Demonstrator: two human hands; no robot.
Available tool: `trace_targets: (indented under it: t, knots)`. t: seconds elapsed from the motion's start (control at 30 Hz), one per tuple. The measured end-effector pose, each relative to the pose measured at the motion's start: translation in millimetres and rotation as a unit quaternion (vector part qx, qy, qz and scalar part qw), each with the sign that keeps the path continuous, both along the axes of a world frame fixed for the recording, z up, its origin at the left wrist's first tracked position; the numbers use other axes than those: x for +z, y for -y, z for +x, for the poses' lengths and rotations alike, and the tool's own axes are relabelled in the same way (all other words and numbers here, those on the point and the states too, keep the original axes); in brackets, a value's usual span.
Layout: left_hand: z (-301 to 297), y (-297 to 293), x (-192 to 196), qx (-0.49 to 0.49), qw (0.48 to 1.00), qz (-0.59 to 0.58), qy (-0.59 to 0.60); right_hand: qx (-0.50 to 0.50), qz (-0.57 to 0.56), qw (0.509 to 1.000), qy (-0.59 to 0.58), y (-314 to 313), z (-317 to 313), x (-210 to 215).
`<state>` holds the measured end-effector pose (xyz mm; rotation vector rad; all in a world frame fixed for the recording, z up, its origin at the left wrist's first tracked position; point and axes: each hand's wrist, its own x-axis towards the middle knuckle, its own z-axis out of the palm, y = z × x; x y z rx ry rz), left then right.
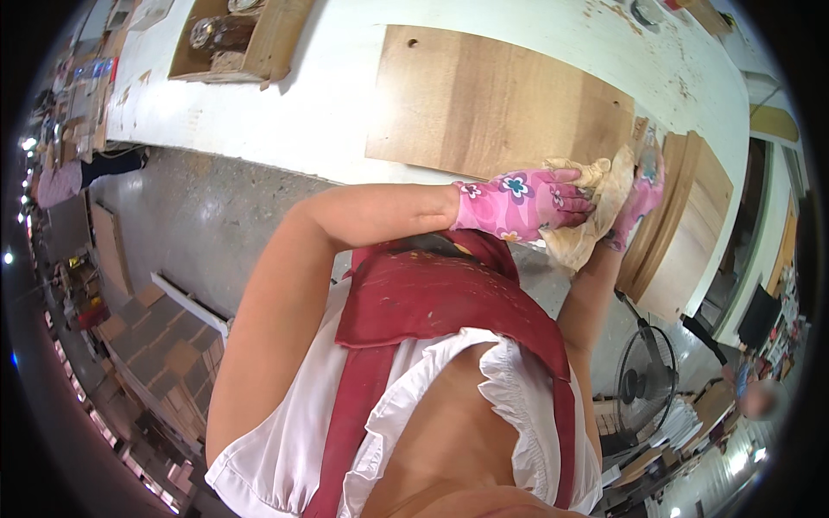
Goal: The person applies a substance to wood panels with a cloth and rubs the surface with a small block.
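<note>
Gloved hands (527, 205) on tan cloth (596, 211)

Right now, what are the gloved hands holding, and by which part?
Both hold one beige cloth: left hand grips its left side, right hand its right edge, beside the wooden panel.

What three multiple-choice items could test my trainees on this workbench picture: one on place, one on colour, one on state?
1. Where does the large wooden panel lie?
A. On the white table
B. On the floor
C. Against the fan

2. What colour are the gloves on both hands?
A. Blue
B. Pink, flowered
C. Black

3. What do the left hand and right hand hold?
A. Nothing
B. A hammer
C. A tan cloth

Key: 1 A, the panel lies flat on the tabletop; 2 B, a flower print shows; 3 C, both hands grip the cloth.
</note>
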<state>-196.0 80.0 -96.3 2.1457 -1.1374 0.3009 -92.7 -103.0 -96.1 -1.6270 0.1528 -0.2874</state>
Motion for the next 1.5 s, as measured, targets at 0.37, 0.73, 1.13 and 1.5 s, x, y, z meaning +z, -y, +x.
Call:
trace_targets:
  t: [0.37,0.73,1.13,1.5]
  knots:
    - [-104,-173,13,0.354,0.859,-0.219,-0.3,-0.022,0.066,0.998,0.002,8,3,-15]
    - [-76,-209,-31,0.479,0.643,-0.442,-0.402,-0.02,0.046,0.999,-0.02,-18,-36,12]
    - [-50,-233,-14,0.561,0.684,-0.279,-0.373,-0.096,0.296,0.949,-0.048,0,-166,-19]
    - [119,27,54,0.173,0.826,-0.278,-0.458,-0.319,0.081,0.943,0.056,163,-200,40]
